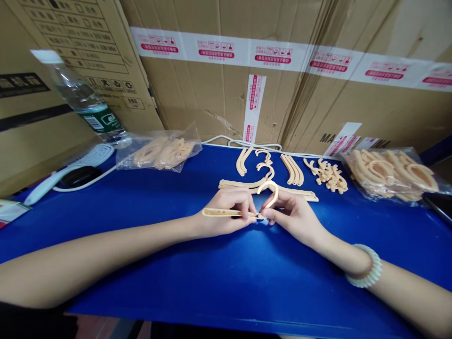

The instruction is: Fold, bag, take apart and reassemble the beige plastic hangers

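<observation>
My left hand (229, 212) pinches a cream plastic hanger arm (222, 213), its long end pointing left. Between the fingers of my right hand (291, 214) is a curved hanger hook (273, 190), its base meeting the arm's inner end. Fingertips hide the joint, so I cannot tell whether the two are locked together. Just behind my hands lies a hanger (298, 192) with both arms spread and its hook toward the back. Beyond it are loose hanger arms in a left stack (243, 161) and a right stack (292, 170), with a few hooks (263, 154) between.
A pile of small hooks (328, 175) lies right of the stacks. Bagged hanger parts stand at right (390, 173) and left (160, 151). A water bottle (84, 99), a hairbrush (70, 172) and a black mouse-like object (82, 176) are at left. Cardboard boxes (212, 94) wall the blue table's (226, 282) back.
</observation>
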A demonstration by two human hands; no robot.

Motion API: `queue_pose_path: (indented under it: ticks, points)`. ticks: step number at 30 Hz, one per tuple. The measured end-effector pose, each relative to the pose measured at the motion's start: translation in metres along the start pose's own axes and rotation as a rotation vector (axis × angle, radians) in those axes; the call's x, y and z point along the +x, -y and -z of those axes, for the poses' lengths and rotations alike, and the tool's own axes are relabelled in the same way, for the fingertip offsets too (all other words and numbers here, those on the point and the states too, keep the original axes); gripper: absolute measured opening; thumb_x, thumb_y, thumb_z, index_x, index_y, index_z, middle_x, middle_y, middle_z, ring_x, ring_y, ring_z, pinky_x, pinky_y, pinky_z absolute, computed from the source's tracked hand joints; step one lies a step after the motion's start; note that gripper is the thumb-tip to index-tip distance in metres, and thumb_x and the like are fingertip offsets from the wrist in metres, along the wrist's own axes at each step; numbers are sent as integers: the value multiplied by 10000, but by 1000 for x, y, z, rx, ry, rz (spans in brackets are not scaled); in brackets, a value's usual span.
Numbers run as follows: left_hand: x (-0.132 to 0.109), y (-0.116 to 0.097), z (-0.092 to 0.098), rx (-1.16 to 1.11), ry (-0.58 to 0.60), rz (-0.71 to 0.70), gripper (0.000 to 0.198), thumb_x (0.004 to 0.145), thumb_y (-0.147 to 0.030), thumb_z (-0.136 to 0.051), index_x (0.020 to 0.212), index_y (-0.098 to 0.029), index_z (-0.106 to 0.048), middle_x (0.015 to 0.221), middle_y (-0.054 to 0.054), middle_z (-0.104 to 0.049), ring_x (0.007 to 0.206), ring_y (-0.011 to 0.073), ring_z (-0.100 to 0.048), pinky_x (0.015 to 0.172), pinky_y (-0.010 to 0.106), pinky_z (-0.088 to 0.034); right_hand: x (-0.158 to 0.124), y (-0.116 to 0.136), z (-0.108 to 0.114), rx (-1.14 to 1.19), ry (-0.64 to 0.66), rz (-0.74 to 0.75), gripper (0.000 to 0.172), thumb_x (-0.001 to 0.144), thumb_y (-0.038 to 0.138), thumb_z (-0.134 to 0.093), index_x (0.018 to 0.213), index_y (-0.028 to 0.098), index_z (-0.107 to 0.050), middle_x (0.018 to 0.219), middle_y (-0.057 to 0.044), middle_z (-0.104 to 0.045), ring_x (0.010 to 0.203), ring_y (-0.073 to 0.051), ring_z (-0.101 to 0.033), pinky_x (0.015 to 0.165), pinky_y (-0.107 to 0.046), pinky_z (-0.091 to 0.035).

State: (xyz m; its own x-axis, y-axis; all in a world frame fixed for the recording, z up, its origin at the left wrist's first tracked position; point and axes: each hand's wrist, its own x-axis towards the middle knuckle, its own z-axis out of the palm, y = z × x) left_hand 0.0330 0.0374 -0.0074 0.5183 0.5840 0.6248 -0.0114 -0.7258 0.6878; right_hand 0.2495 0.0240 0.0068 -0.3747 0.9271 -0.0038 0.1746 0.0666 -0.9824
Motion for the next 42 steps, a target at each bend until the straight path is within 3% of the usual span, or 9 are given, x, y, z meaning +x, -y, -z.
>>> queue_pose_path:
  ticks: [9, 29, 42]
  points:
    - [1, -3, 3, -19, 14, 116, 283, 818, -156, -740, 628, -165, -529, 789, 49, -708, 743, 151, -686, 670, 257, -528, 0, 3, -4, -47, -42, 30, 402, 712, 507, -868, 770, 183, -638, 689, -17, -671, 554, -144, -603, 499, -268, -536]
    - [4, -5, 3, -35, 9, 215, 299, 802, -170, -764, 610, -157, -535, 754, 30, -709, 707, 142, -671, 691, 264, -494, 2, 5, -5, -46, -38, 44, 396, 724, 502, -854, 754, 180, -625, 666, -1, -645, 476, -110, -545, 468, -251, -504]
    - [4, -2, 2, -127, -9, 393, 335, 758, -194, -788, 600, -162, -494, 760, 21, -723, 710, 148, -680, 660, 263, -514, 2, 2, -9, -71, -85, 73, 339, 768, 460, -812, 769, 183, -616, 661, -2, -628, 487, -116, -542, 440, -240, -483]
